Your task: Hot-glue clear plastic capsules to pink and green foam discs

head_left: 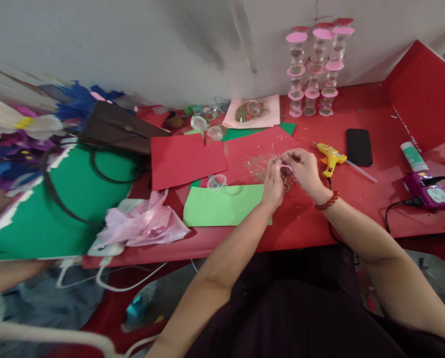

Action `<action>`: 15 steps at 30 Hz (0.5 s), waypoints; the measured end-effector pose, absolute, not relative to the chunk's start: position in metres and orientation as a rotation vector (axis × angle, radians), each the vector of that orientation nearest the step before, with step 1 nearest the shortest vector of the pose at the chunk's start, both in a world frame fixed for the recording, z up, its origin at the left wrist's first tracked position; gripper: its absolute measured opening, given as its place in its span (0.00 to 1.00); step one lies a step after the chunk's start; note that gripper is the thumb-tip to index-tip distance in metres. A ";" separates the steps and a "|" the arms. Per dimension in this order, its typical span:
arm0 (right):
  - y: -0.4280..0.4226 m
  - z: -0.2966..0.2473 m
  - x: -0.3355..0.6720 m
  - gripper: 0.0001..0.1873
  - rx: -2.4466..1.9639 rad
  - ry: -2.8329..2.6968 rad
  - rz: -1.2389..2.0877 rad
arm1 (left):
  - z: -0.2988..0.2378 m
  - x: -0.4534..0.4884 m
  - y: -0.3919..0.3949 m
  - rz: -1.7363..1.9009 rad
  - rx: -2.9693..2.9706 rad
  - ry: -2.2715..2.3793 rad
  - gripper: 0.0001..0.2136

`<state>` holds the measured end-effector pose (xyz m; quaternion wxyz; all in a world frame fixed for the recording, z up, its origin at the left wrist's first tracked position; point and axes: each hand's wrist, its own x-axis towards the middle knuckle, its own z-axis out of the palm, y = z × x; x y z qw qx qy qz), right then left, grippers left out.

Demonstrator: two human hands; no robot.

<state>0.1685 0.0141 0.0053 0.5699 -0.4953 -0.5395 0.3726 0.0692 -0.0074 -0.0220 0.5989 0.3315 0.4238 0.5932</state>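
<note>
My left hand (pixel 273 183) and my right hand (pixel 303 168) meet over the red table, fingertips pinched close together. Between them is a small clear plastic cup with a pink edge (pixel 286 170), partly covered by my fingers. The left fingers grip its side, and the right thumb and fingertips pinch at its pink edge. Thin shavings (pixel 257 169) lie scattered beside my left hand on red paper (pixel 244 149). A light green sheet (pixel 222 209) reaches under my left wrist. Right of my right hand lies a yellow hot glue gun (pixel 331 158) with a clear glue stick in it.
Stacked clear cups with pink discs (pixel 297 69) stand against the wall. A black phone (pixel 359 146), a purple power socket (pixel 427 191) and a red board (pixel 427 99) are at right. Leftward lie a pink plastic bag (pixel 147 221), a brown handbag (pixel 120 127) and another person's arm (pixel 13 278).
</note>
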 end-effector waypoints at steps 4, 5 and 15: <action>0.011 0.005 0.164 0.09 -1.205 -1.255 0.838 | -0.020 0.070 -0.013 1.434 0.870 1.025 0.09; 0.011 0.004 0.163 0.09 -1.205 -1.241 0.848 | -0.019 0.071 -0.014 1.439 0.886 1.043 0.09; 0.021 -0.001 0.172 0.27 -1.197 -1.085 0.904 | -0.022 0.070 -0.010 1.527 0.910 0.974 0.12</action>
